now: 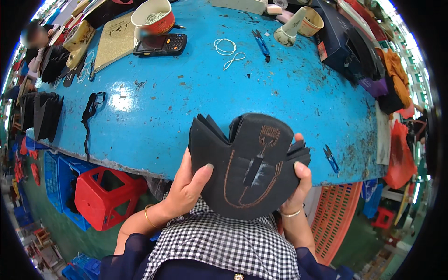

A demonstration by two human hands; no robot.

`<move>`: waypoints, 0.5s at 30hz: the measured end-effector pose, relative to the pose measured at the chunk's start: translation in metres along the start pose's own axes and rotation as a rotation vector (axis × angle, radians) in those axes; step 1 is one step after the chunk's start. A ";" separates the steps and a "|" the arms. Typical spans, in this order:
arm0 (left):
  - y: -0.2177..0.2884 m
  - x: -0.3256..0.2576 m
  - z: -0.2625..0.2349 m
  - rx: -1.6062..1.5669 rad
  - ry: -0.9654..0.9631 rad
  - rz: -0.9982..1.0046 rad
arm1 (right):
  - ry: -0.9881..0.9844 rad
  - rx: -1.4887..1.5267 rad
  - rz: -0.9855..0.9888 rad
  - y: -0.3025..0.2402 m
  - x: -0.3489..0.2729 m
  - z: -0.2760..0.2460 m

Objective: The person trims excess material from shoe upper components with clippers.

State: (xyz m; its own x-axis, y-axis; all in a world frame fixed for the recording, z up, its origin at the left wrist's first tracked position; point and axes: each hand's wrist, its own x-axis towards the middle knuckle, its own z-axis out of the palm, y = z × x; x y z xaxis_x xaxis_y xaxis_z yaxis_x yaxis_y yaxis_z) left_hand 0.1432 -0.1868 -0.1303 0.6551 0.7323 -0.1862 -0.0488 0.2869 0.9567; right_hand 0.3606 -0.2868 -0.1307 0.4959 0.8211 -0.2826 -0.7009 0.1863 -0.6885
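Left hand (189,184) and right hand (298,179) clasped a stack of black fabric pieces (247,163); beyond it, a red paper cup (154,16) held white loops.

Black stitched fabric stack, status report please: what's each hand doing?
Left hand and right hand both grip the black fabric stack with tan stitching. Held above blue table. Nothing in the way.
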 end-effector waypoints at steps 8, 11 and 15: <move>-0.029 0.043 0.000 0.030 0.188 0.010 | -0.070 -0.504 -0.205 0.000 0.070 -0.016; -0.024 0.045 -0.008 0.052 0.161 0.041 | -0.061 -0.617 -0.260 0.004 0.071 -0.018; 0.014 0.058 -0.052 0.203 0.023 -0.114 | -0.052 -0.643 -0.335 0.011 0.069 -0.025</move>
State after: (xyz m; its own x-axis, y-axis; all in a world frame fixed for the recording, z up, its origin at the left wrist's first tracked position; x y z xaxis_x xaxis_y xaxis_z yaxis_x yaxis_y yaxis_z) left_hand 0.1414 -0.1081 -0.1390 0.6300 0.7169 -0.2987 0.1792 0.2401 0.9541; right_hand 0.3999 -0.2411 -0.1742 0.5951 0.8029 0.0335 -0.0675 0.0915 -0.9935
